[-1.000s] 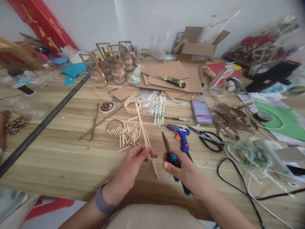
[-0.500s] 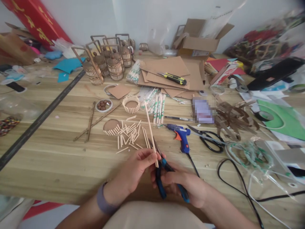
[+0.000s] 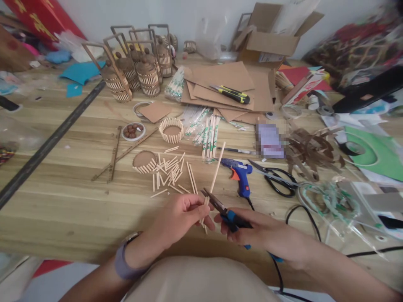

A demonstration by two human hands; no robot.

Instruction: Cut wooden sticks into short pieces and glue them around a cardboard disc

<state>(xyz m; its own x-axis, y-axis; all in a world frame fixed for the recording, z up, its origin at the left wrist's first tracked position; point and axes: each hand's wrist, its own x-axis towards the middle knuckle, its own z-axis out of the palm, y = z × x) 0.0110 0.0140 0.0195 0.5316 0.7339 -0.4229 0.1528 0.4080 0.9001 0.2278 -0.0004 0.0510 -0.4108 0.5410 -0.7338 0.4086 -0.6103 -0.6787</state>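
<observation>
Pale thin wooden sticks are pinched between the thumb and fingers of my left hand; one long stick leans up to the right. My right hand is wrapped round blue-and-black handled pliers, whose jaws lie beside the sticks just above my left fingertips. Beyond my left hand lies a loose pile of short sticks. Two round cardboard pieces edged with sticks, one partly ringed and one fully ringed, stand behind the pile.
A blue glue gun and black scissors lie to the right, with cables near them. Farther back are a bowl of brown balls, lidded stick containers, cardboard sheets and a yellow-black cutter. A dark bar crosses the left side.
The long stick has swung from leaning left to leaning right. The pliers have turned, with their jaws now pointing up-left at the sticks. The view has shifted slightly.
</observation>
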